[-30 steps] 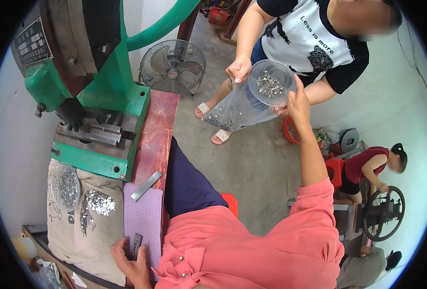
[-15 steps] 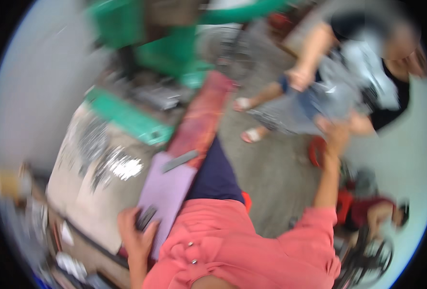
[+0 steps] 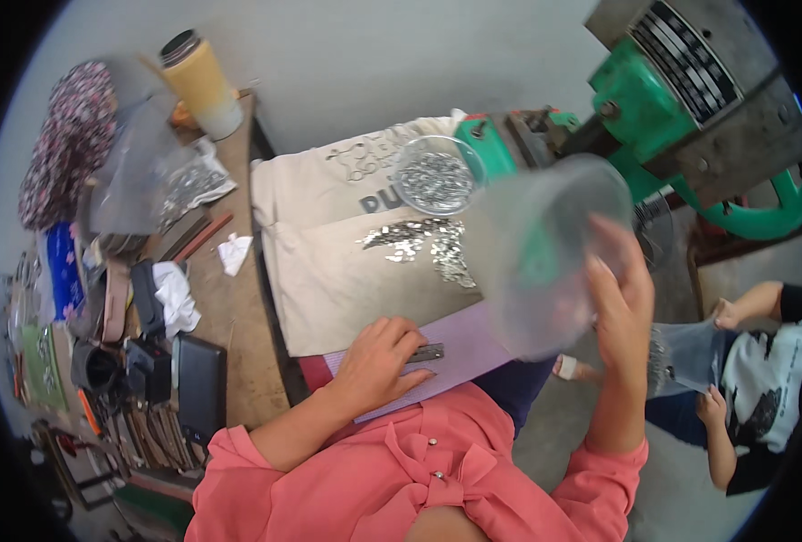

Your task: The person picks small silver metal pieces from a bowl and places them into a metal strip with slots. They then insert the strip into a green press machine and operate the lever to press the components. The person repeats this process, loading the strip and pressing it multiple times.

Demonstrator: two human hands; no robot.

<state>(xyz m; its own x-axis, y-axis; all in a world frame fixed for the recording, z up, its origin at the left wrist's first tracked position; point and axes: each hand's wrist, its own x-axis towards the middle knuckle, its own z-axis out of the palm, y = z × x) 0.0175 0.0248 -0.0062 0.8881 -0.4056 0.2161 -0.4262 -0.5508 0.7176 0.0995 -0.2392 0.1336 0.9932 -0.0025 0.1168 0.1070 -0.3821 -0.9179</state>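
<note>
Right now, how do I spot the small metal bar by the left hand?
Find the big beige cloth, then the purple mat along its near edge. Over that mat, the small metal bar pokes out between the thumb and fingers of the left hand. Unlike the loose shiny pieces on the cloth, it's one dark, straight block.

Side table [image 3: 247, 361], brown-topped, carries mixed articles. At its far end stands a yellow bottle [image 3: 202, 88] with a dark top, close to the plain grey wall [image 3: 374, 59]. Floral fabric [image 3: 68, 144] lies further left, above a blue packet [image 3: 63, 271]. A black rectangular case [image 3: 201, 388] lies nearer; white crumpled tissue [image 3: 177, 300] sits just beyond it.
</note>
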